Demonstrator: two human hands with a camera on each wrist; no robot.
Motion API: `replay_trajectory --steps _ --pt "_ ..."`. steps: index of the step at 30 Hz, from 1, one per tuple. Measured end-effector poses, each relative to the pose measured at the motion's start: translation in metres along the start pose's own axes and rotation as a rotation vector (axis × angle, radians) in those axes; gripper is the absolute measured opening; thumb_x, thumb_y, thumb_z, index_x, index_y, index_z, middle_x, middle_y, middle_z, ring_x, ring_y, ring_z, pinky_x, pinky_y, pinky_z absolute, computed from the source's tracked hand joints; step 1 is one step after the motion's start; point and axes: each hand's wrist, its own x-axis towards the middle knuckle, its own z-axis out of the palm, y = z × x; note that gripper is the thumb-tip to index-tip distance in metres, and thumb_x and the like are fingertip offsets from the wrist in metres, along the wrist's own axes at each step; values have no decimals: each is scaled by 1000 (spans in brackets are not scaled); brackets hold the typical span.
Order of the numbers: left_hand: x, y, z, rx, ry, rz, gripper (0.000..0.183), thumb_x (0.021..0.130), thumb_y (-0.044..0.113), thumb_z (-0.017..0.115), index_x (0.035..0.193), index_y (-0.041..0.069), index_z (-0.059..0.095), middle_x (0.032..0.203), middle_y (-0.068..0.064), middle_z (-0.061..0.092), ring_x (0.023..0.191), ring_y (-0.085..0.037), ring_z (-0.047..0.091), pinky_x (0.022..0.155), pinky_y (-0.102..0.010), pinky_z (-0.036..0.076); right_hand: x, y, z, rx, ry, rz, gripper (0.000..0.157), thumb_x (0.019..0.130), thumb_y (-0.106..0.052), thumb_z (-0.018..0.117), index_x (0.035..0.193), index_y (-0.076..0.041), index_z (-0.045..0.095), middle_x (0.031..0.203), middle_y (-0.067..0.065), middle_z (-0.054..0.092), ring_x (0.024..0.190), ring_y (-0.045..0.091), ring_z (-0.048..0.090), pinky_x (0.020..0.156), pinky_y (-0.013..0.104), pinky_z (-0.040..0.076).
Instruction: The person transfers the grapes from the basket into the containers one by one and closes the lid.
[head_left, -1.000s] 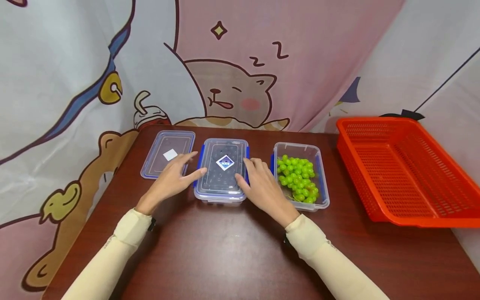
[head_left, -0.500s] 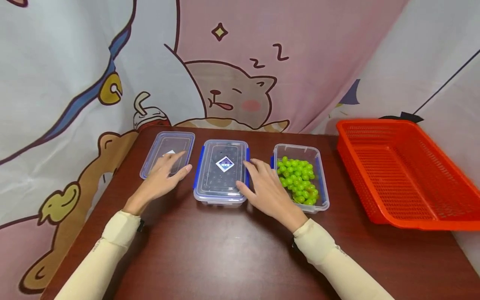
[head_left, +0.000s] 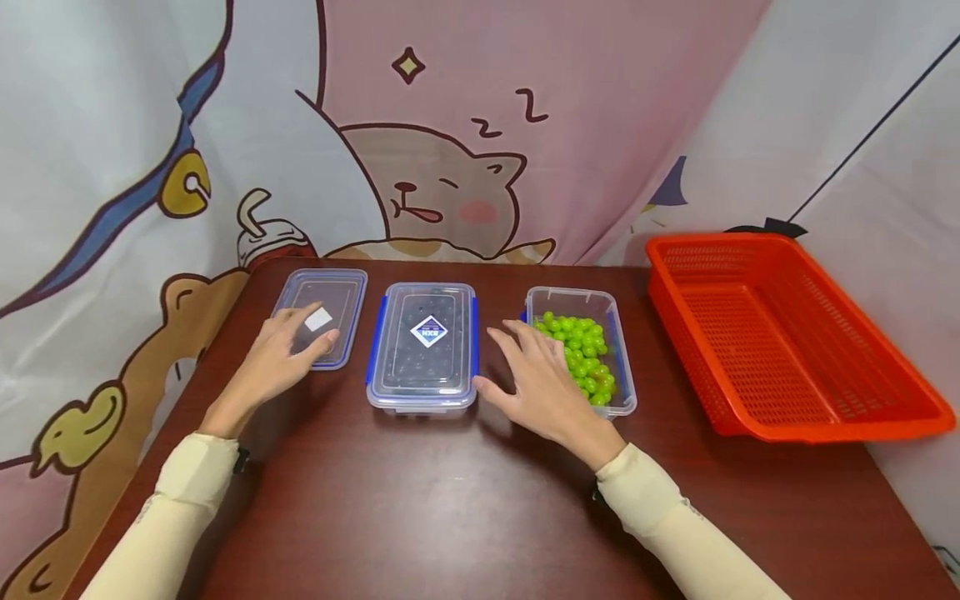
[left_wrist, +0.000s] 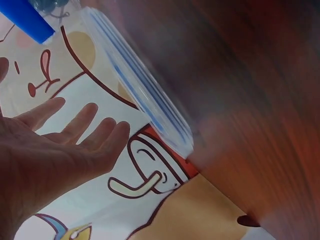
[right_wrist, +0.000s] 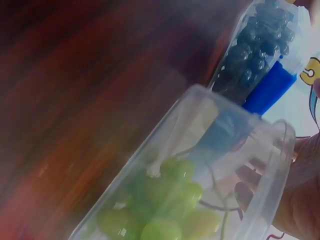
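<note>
My left hand (head_left: 273,358) is over the left part of a loose clear lid (head_left: 341,302) with a blue seal. Its fingers are spread and gently bent, holding nothing; in the left wrist view they look apart from the lid's edge (left_wrist: 142,85). A lidded clear box (head_left: 408,375) with blue side clips stands in the middle, with dark grapes (right_wrist: 262,42) inside. Between it and an open clear box (head_left: 628,379) hovers my right hand (head_left: 543,392), fingers loosely bent, thumb close to the lidded box. A bunch of green grapes (head_left: 588,354) lies in the open box, partly hidden by that hand.
A large red plastic basket (head_left: 690,358) stands at the right of the brown table (head_left: 450,517). Behind the table hangs a printed cloth (head_left: 442,75) with cartoon animals.
My left hand has moved left, from beside the lidded box to over the loose lid. The right hand has drawn off the lidded box towards the green grapes. The head view has turned slightly right.
</note>
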Motion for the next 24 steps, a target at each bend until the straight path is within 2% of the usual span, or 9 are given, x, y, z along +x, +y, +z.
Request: replay_trajectory --steps 6,12,19,24 --pt "1 -9 -8 -18 -8 -30 76 109 45 64 166 0 41 162 -37 36 147 -58 31 111 -82 29 -8 10 -10 -3 -14 45 84 101 -66 63 165 -14 49 166 19 42 154 41 37 119 67 27" --pt "3 -16 -10 -32 27 -16 73 108 42 66 163 -2 45 158 -38 39 145 -60 33 110 -80 29 -15 20 -14 22 -26 79 87 100 -69 62 167 -16 46 170 18 37 156 41 33 122 70 22" --pt "8 -23 -9 -45 24 -34 75 108 43 66 163 -3 44 159 -38 37 146 -59 31 111 -79 29 -24 32 -22 9 12 76 87 100 -66 64 166 -13 46 170 20 36 156 41 33 120 71 23" --pt "8 -30 -12 -42 43 -22 70 109 39 66 160 -5 46 156 -39 40 144 -61 33 111 -78 28 -29 39 -22 9 38 62 85 101 -62 66 165 -10 47 169 22 37 155 43 33 117 73 24"
